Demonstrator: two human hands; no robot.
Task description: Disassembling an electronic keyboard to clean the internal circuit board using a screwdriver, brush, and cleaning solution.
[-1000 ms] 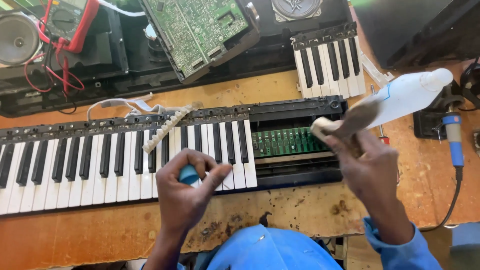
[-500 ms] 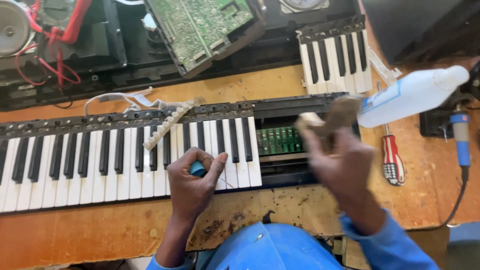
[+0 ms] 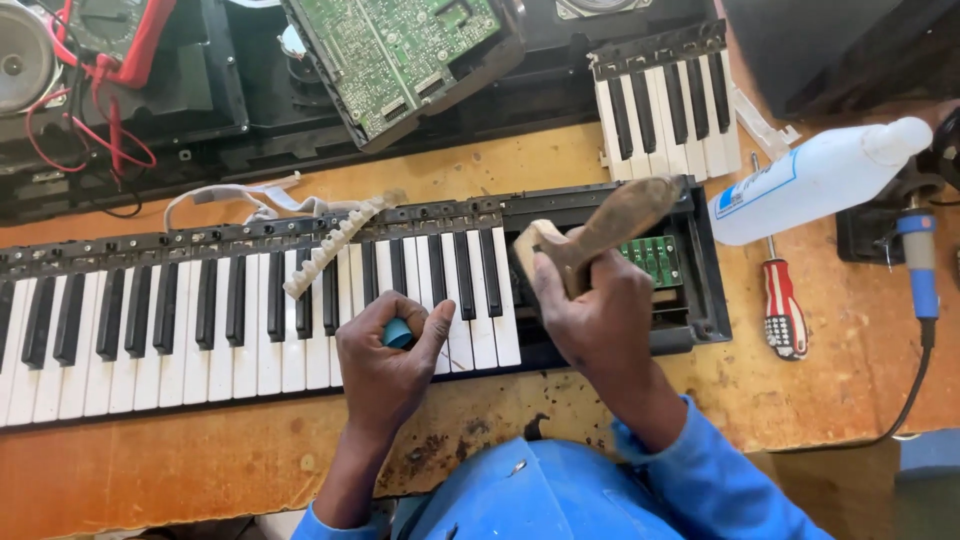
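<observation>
two hands at an opened keyboard (image 3: pixel 250 310).
left hand (image 3: pixel 385 365) pinches a small blue object (image 3: pixel 398 333); right hand (image 3: pixel 595 305) grips a wooden-handled brush (image 3: pixel 600 225) above exposed green board (image 3: pixel 652 260).

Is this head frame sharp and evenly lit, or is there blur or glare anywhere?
Head view: mostly sharp; the keyboard keys are crisp, and the right hand with its wooden-handled brush only slightly soft. Bright daylight washes out the white bottle; top right corner falls into dark shadow. Left hand clear.

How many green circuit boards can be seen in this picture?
2: a large green circuit board tilted at top centre, and a small green board inside the keyboard frame, behind the right hand.
</observation>
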